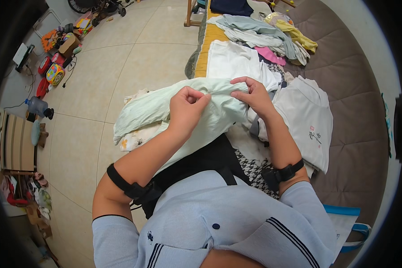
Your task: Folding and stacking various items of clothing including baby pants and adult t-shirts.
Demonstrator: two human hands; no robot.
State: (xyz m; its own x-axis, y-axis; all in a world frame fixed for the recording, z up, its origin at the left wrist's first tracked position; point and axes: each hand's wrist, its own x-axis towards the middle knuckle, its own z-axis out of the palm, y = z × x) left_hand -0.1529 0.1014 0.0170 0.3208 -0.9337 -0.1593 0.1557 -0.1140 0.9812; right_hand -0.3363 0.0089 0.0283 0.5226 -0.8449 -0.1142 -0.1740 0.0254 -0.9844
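A pale mint-green garment [152, 107] of thin cloth is spread across my lap, with a long sleeve or leg stretching to the left. My left hand [188, 107] is closed in a pinch on its upper part. At its far right edge, my right hand [254, 96] grips the cloth between thumb and fingers. Beneath the garment, on the left, shows a cream cloth with a yellow-orange print [140, 137]. Whether the green piece is a top or trousers, I cannot tell, since its folds and my forearms cover parts of it.
To the right, a white shirt with small dark embroidery [306, 120] lies on a brown sofa [355, 134]. Farther off are a white garment [232, 62], grey-blue clothes [250, 31] and a yellow one [299, 38]. Toys [55, 73] and a water jug [36, 106] stand along the left wall.
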